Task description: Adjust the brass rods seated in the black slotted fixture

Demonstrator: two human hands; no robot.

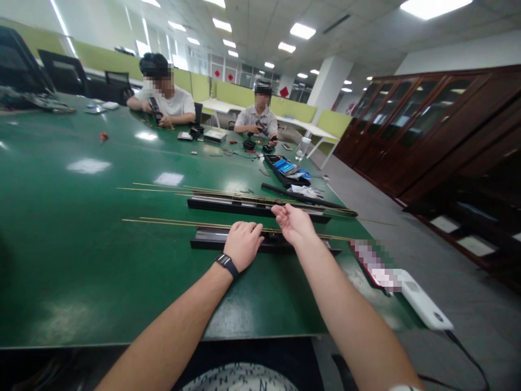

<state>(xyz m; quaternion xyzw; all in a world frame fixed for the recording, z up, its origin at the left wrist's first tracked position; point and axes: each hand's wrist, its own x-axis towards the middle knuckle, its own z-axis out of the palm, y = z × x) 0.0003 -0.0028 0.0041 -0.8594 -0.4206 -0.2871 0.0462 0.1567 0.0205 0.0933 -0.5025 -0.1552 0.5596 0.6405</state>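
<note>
My left hand [244,245] lies across the nearer black rail [228,246], fingers bent over its far side. Two thin brass-coloured rods [171,221] run along this rail and pass under that hand. My right hand [293,224] is raised between the two rails, its fingers curled inward near the fingertips. Anything thin between them is too small to make out. Just beyond stands the farther black rail [220,206], with several more brass-coloured rods [163,189] lying along it and sticking out past both ends.
Behind the rails lie a long black bar [280,191], white gloves [305,191] and a black tray [280,171] with blue packs. A power strip [423,298] sits at the right table edge. Two people [173,103] work across the green table [122,293].
</note>
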